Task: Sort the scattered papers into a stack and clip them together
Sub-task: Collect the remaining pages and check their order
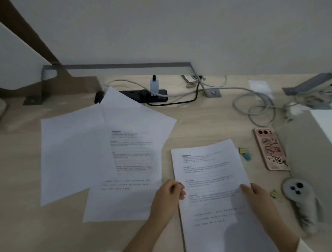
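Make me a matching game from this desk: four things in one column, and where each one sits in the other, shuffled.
Things:
1 pink phone
2 power strip
3 loose sheets
4 paper stack

Places:
A spread over the left of the desk
B held between left hand and right hand
C farthest back, with plugs in it
D lying flat, right of the stack

Pairs: 1-D, 2-C, 3-A, 4-B

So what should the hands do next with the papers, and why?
Probably the left hand should let go and pull the nearest loose sheet onto the held stack. Other sheets lie spread out to its left, so the clips beside the phone look too early.
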`<state>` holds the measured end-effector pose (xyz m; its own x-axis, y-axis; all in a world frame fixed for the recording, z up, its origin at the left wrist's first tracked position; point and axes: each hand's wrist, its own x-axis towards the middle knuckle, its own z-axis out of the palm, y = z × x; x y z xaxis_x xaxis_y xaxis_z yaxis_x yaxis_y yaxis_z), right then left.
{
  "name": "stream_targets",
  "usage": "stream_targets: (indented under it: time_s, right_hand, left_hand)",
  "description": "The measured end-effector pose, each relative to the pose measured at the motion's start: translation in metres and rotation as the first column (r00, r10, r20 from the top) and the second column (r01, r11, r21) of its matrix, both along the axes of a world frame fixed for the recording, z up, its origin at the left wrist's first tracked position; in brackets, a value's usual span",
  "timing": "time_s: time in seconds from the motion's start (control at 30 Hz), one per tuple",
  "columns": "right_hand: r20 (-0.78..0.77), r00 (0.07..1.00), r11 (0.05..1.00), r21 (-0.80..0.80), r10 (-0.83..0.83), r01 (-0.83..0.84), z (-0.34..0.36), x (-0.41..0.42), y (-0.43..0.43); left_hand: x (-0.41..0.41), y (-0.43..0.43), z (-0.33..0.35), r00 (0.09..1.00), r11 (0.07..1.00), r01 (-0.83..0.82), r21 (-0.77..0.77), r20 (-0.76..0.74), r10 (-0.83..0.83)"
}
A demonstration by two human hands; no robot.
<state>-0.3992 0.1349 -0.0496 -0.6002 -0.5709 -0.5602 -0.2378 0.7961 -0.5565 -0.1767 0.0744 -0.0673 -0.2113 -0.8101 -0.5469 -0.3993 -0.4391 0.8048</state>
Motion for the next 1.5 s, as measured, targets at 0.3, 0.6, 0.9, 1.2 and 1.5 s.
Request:
stream_targets:
  time_s: [0.3, 0.6, 0.9, 1.2, 1.5]
  right_hand:
    - [-0.086, 0.996, 0.999, 0.024, -0.019, 0.021, -0.021, -0.005, 0.011]
    - [-0.472, 0.868, 0.988, 0.058, 0.154, -0.144, -0.022, 0.010, 0.007]
    - [0.015, 0.944, 0.925, -0.202, 0.331, -0.321, -0.005, 0.107, -0.068]
    - [0.581, 0.814, 1.000, 0.006, -0.022, 0.023, -0.013, 0.177, -0.104]
    - [0.559, 0.821, 0.994, -0.053, 0.113, -0.100, -0.012, 0.215, -0.102]
  left_hand:
    - [-0.007, 0.015, -0.024, 0.979, 0.976, 0.156, -0.154, 0.157, -0.131]
    - [0.012, 0.009, -0.020, 0.980, 0.954, 0.184, -0.238, 0.114, -0.161]
    - [0.153, -0.050, -0.023, 0.730, 0.914, 0.215, -0.344, 0.679, 0.084]
    - [0.200, -0.059, -0.044, 0.433, 0.893, 0.448, -0.035, 0.883, -0.182]
    - [0.212, -0.061, -0.034, 0.332, 0.740, 0.654, -0.155, 0.938, -0.097]
